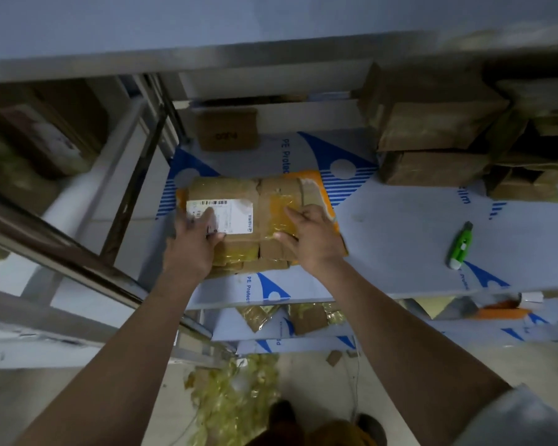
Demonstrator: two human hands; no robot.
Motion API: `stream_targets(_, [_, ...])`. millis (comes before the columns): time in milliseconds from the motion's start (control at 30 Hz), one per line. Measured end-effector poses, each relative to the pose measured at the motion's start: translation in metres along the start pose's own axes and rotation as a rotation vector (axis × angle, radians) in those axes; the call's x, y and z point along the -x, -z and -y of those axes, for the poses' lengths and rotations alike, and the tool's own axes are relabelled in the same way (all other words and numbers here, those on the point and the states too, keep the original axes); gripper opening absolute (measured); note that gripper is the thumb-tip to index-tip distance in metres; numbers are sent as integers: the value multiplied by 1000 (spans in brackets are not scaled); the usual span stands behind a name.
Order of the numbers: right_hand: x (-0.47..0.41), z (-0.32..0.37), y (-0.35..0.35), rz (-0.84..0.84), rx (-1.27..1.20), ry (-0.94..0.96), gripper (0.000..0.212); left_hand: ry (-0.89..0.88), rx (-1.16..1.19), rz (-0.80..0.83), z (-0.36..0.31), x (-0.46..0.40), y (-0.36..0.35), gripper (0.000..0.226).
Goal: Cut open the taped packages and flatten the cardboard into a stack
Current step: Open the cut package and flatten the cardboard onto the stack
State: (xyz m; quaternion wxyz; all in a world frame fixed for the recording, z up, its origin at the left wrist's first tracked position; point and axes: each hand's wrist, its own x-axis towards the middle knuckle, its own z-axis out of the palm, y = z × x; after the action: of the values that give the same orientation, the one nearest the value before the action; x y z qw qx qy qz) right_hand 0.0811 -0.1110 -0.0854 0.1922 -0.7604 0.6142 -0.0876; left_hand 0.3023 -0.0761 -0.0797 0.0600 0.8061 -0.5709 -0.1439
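Note:
A flattened brown cardboard piece (pixel 239 191) with yellowish tape and a white shipping label (pixel 232 214) lies on top of a cardboard stack on the table (pixel 400 226), over an orange sheet (pixel 319 185). My left hand (pixel 194 243) presses flat on its left side, fingers over the label. My right hand (pixel 310 236) rests on its right side with the fingers spread, the thumb at the near edge. A green utility knife (pixel 459 246) lies apart on the table, to the right of both hands.
Several taped brown packages (pixel 438 123) are stacked at the back right. A small brown box (pixel 227 130) stands at the back. A metal rack frame (pixel 132 185) runs along the left. Torn tape scraps (pixel 239 397) litter the floor; cardboard bits lie on a lower shelf (pixel 303 317).

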Motion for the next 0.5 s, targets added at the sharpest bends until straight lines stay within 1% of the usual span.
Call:
stream_targets(67, [-2, 2, 1, 9, 112, 19, 65, -132, -134, -22, -5, 1, -3, 61])
stream_targets(100, [-4, 0, 2, 7, 167, 46, 65, -206, -161, -11, -6, 2, -5, 66])
stream_targets(133, [-6, -3, 3, 1, 215, 85, 66, -253, -149, 19, -7, 2, -6, 67])
stream_targets(167, [-8, -7, 2, 2, 248, 124, 66, -267, -130, 38, -6, 2, -10, 64])
stream_targets(200, [-11, -11, 1, 14, 251, 150, 66, -250, -120, 41, -4, 3, -14, 59])
stream_targets(233, [-13, -15, -1, 35, 225, 159, 65, -206, -124, 34, -3, 4, -18, 62])
stream_targets(300, [-15, -21, -6, 63, 124, 152, 64, -121, -177, 16, -6, 8, -27, 83])
stream_targets(367, [-19, -25, -10, 52, 75, 152, 63, -100, -188, 1, -11, 9, -30, 95])
stream_targets(433, [-23, -28, -9, 26, 75, 169, 63, -97, -178, 10, -11, 7, -28, 100])
stream_targets(500, [-27, -29, -6, 3, 115, 209, 66, -92, -179, 43, -11, 6, -23, 99])
